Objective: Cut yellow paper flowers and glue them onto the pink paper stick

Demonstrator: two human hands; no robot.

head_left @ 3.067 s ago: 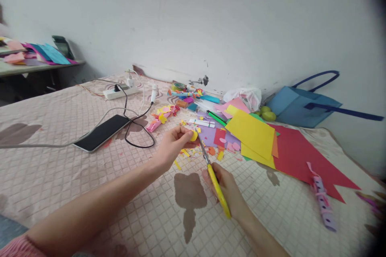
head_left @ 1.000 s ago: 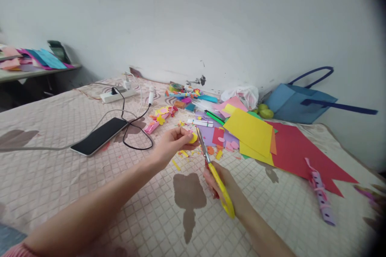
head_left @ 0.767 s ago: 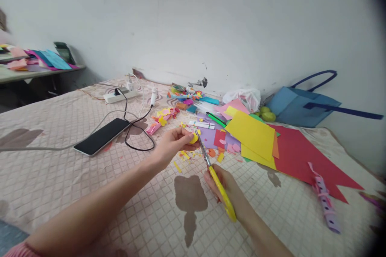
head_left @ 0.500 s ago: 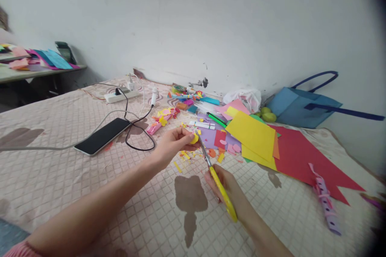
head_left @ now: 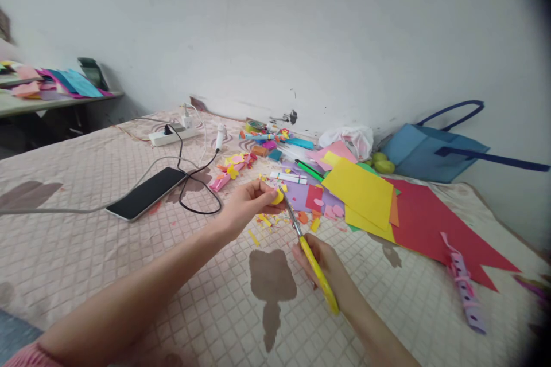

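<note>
Pale, scuffed wall stands behind a table spread with a checked cloth. Taking the hands as the clock's centre, with twelve towards the wall, coloured sheets lie on a side table far out at ten o'clock. On the same bearing come a white power strip and, nearer, a pink roll with yellow flower shapes; a dark-faced, phone-like slab lies at nine.

At the centre, the left hand pinches a small, rounded yellow paper piece between thumb and fingers. The right hand is wrapped around yellow-handled scissors, their long axis running from five o'clock at the handle to eleven at the tips. The piece sits at nine o'clock from the blade ends, just beside them — whether metal touches paper I cannot tell. The left hand is nearer the piece, having hold of it.

Small paper scraps lie close by, at three. Yellow sheets overlap a red sheet farther out at three. Of containers, a crumpled white plastic bag rests between one and two, and a blue bag between two and three — the contents of both are hidden. Green round fruits lie outside, between them.
</note>
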